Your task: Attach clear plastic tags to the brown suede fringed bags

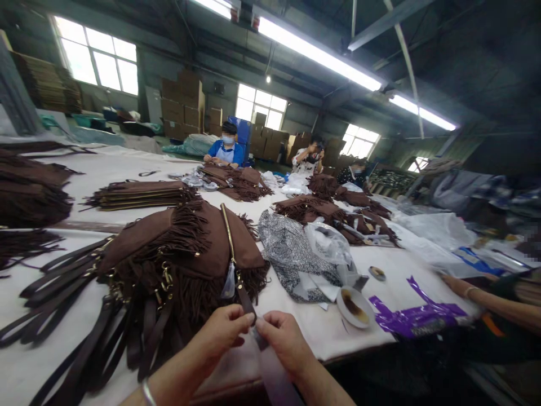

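My left hand (222, 332) and my right hand (284, 338) meet at the near table edge, fingers pinched together on a dark brown strap (245, 298) partly sheathed in clear plastic film (270, 369). The strap runs up to a brown suede fringed bag (190, 242) with a gold zipper lying on top of a pile just beyond my hands. A small clear plastic tag (229, 282) hangs at the zipper's end. Several loose brown straps (63, 304) trail off the pile to the left.
A white table (380, 293) carries more fringed bag stacks (139, 194), a grey patterned cloth (291, 248), clear bags (327, 242), a tape roll (354, 307) and purple film (416, 316). Another person's arm (486, 299) reaches in at right. Several workers sit at the far end.
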`<state>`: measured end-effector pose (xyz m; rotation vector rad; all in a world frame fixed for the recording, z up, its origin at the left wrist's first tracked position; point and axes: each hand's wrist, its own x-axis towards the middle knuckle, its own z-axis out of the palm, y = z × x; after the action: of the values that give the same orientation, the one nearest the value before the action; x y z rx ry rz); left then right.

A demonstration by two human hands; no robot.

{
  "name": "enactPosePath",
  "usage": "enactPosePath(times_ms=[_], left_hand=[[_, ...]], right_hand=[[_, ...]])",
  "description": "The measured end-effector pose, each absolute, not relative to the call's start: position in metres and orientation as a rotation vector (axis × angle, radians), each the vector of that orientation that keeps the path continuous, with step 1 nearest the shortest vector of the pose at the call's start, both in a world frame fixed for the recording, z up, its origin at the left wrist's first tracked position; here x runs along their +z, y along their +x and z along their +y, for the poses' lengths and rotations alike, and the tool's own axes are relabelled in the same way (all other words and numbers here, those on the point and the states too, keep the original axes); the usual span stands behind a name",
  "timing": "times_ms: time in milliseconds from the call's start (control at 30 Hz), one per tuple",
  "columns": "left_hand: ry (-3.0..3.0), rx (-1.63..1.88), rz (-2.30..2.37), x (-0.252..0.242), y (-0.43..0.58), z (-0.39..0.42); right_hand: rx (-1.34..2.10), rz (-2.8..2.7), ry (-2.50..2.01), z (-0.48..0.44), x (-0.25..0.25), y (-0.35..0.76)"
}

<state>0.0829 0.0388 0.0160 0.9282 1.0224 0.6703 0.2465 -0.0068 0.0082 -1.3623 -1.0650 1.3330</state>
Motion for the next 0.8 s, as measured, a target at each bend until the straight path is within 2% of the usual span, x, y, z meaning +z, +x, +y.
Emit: enactPosePath(times_ms=[167, 400, 600, 800], left_hand=[[0.473, 0.7, 0.956, 0.025, 0.09, 0.068], [0.435, 0.858, 1.066, 0.021, 0.123, 0.089], [0.667, 0.861, 1.071, 0.015, 0.121, 0.067], [0.953, 0.844, 1.198, 0.005, 0.123, 0.046]], right_hand=[[1.516, -0.89, -1.293, -0.014, 0.012, 0.25], [1.556, -0.912, -1.303, -0.029, 0.008, 0.269], [1.348, -0.928, -1.465, -0.034, 0.0, 0.273], [1.12, -1.025, -1.506, 0.001, 0.007, 0.257]])
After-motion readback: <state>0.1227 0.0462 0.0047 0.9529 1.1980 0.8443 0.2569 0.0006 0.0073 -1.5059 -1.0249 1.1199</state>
